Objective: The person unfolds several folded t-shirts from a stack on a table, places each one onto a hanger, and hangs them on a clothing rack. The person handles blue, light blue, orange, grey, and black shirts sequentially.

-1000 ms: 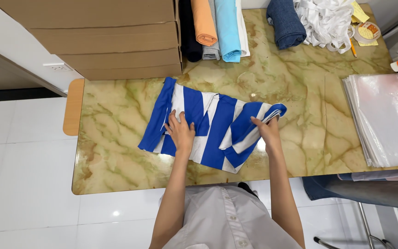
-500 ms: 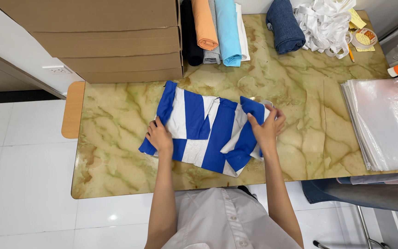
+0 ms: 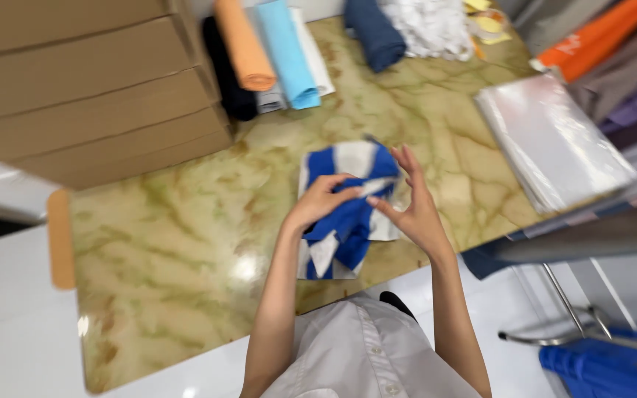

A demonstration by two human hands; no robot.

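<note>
left hand [image 3: 317,203] and right hand [image 3: 412,214] both grip a bunched blue-and-white striped garment [image 3: 344,214] over the green marbled table [image 3: 178,243]. cardboard boxes [image 3: 82,88] stacked far left; rolled fabrics [image 3: 274,51] beside them; clear plastic bags [image 3: 551,144] lie right.

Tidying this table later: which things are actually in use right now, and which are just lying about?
In use: blue and white striped cloth, left hand, right hand.

Lying about: cardboard boxes, rolled fabrics, clear plastic bags.
</note>
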